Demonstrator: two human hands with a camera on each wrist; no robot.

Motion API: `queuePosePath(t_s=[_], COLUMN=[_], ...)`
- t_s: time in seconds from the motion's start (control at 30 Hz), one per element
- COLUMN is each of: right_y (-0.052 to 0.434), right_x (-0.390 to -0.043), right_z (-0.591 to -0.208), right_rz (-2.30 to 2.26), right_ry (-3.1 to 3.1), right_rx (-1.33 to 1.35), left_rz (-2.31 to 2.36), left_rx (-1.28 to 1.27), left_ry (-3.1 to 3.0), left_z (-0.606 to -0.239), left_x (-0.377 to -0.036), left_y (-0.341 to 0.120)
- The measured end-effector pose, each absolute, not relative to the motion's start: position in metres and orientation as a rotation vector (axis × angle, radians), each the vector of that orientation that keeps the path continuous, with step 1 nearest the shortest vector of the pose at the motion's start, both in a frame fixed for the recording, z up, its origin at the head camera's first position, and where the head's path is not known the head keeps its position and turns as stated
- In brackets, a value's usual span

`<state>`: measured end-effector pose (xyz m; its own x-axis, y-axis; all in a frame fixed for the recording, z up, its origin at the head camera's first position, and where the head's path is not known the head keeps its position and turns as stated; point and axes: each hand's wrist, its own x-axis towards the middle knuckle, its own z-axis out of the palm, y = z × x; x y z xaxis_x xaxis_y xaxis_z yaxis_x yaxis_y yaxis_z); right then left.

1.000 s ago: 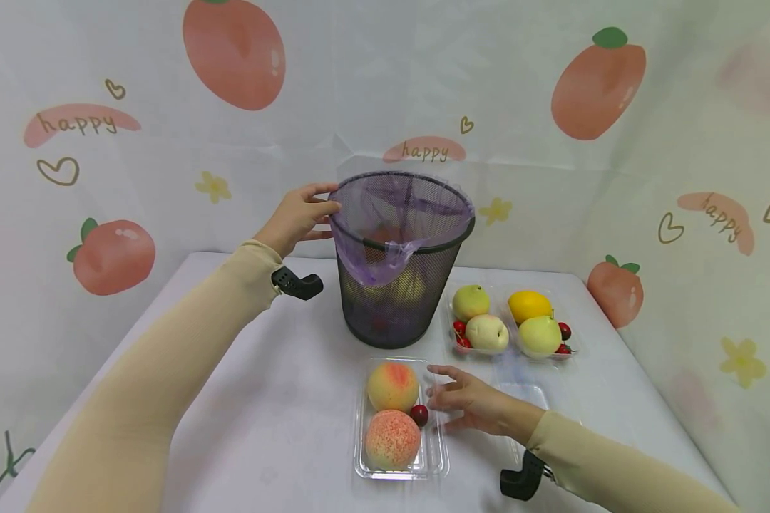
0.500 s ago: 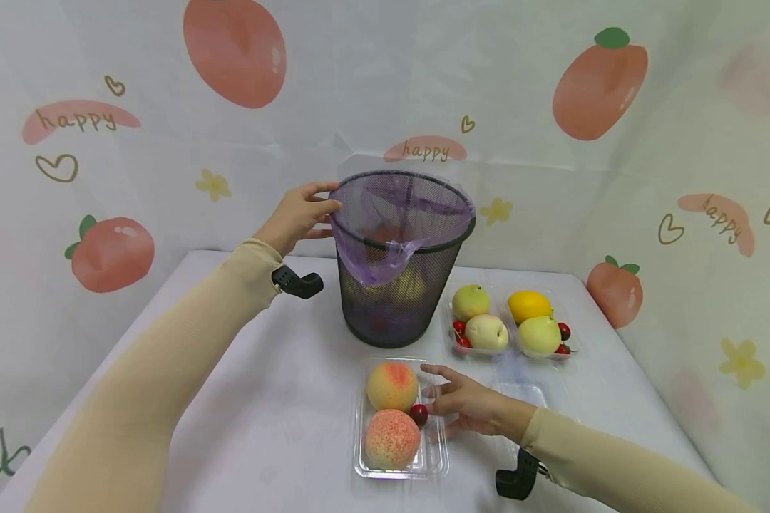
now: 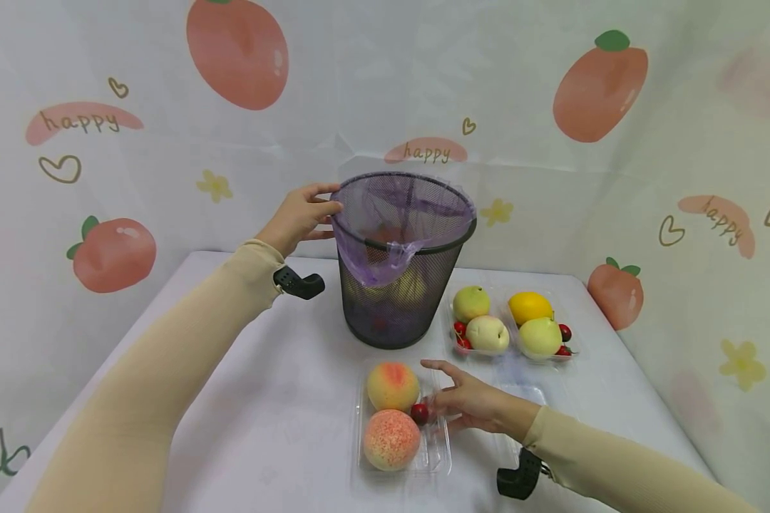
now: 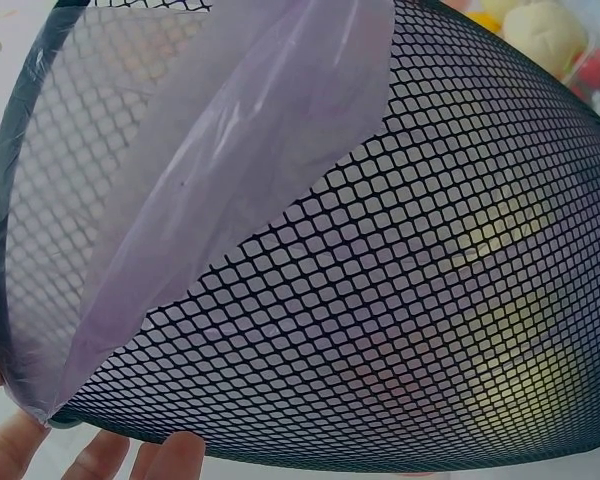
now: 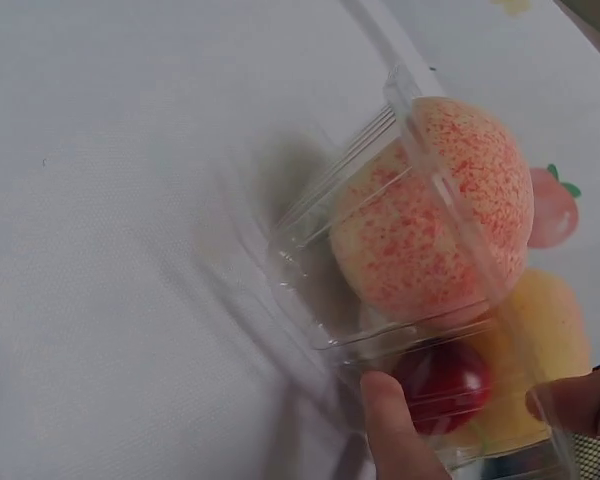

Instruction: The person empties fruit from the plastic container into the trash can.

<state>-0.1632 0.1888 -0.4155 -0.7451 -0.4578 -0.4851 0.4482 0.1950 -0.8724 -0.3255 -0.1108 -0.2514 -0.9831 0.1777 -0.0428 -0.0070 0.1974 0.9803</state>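
Holding the rim of the black mesh bin at its left side: left hand, grip closed on rim and purple liner, fingertips just visible at the lower edge of the left wrist view. Bin contents seen only as yellowish and reddish blurs through the mesh; not identifiable. Right hand at the right edge of the clear clamshell tray at front centre of the bench, grip pinching the tray wall, thumb pressed to the plastic beside a cherry. Tray tilted in the right wrist view; two peaches inside, far one partly masked. Second tray of fruit right of the bin, small red pieces partly hidden. Backdrop writing legible: "happy", repeated.
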Motion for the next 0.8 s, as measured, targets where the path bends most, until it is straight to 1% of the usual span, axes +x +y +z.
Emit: queuePosePath(t_s=[0.2,0.47,0.8], right_y=[0.190,0.191,0.203], right_x=[-0.164,-0.163,-0.162], right_z=[-0.413,-0.412,-0.414], right_rz=[-1.603,-1.688,-1.706], right_ry=[1.791,1.670,1.663], right_rx=[0.010,0.006,-0.014], left_rz=[1.895,1.897,1.895], left_rx=[0.174,0.182,0.182], left_ry=[2.302,2.303,2.306], left_z=[-0.252,-0.252,-0.252], left_x=[-0.326,-0.325,-0.326], left_y=[-0.111,-0.111,-0.111])
